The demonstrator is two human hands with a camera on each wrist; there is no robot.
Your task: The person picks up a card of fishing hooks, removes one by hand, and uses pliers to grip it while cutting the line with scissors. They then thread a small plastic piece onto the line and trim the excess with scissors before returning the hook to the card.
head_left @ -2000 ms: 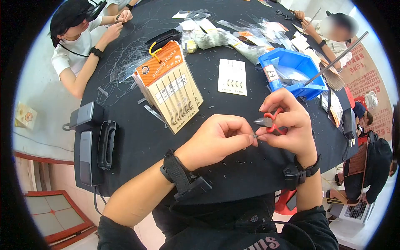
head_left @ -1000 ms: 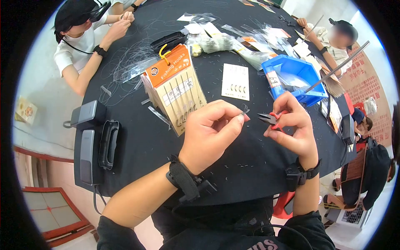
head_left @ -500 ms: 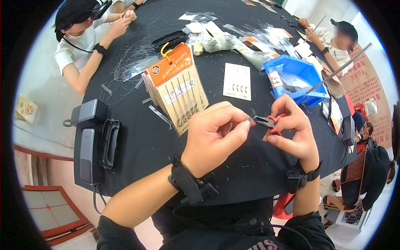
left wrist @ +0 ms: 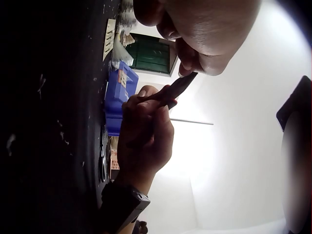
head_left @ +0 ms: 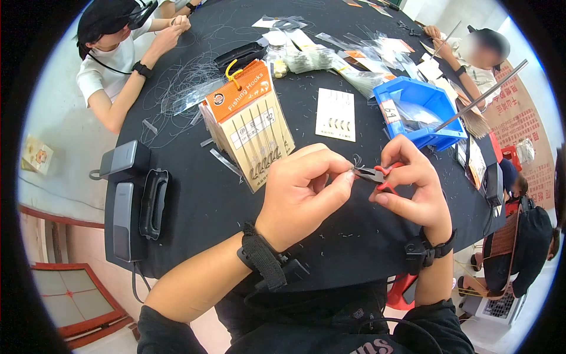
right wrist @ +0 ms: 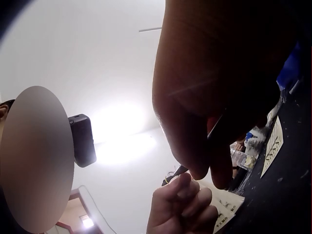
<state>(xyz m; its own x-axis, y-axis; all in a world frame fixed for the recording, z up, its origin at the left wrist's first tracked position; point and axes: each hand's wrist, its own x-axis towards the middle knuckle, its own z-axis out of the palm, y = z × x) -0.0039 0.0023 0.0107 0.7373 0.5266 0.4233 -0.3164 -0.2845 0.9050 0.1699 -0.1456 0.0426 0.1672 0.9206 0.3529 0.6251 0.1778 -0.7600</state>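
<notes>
My left hand (head_left: 303, 192) pinches a small tuft of thin dark curved strands (head_left: 357, 160) between thumb and forefinger; their kind cannot be told. Red-handled pliers (head_left: 374, 174) are gripped in my right hand (head_left: 415, 189), their metal nose at the left fingertips beside the strands. In the left wrist view the pliers (left wrist: 181, 87) reach up to the left thumb and finger. The right wrist view has the plier tip (right wrist: 174, 174) right at the left fingertips. Left of the hands stands a stack of fishing hook cards (head_left: 250, 130) with an orange header.
A single hook card (head_left: 335, 115) lies beyond the hands. Behind the right hand is a blue bin (head_left: 407, 88) with a metal rod (head_left: 486, 93) across it. Plastic packets (head_left: 359, 68), tangled line (head_left: 177, 88) and power banks (head_left: 124, 218) lie around. Other people sit at the table.
The left hand has moved up and turned, bringing the dark strands into sight at its fingertips. The pliers have come left from a gap and now meet those fingertips.
</notes>
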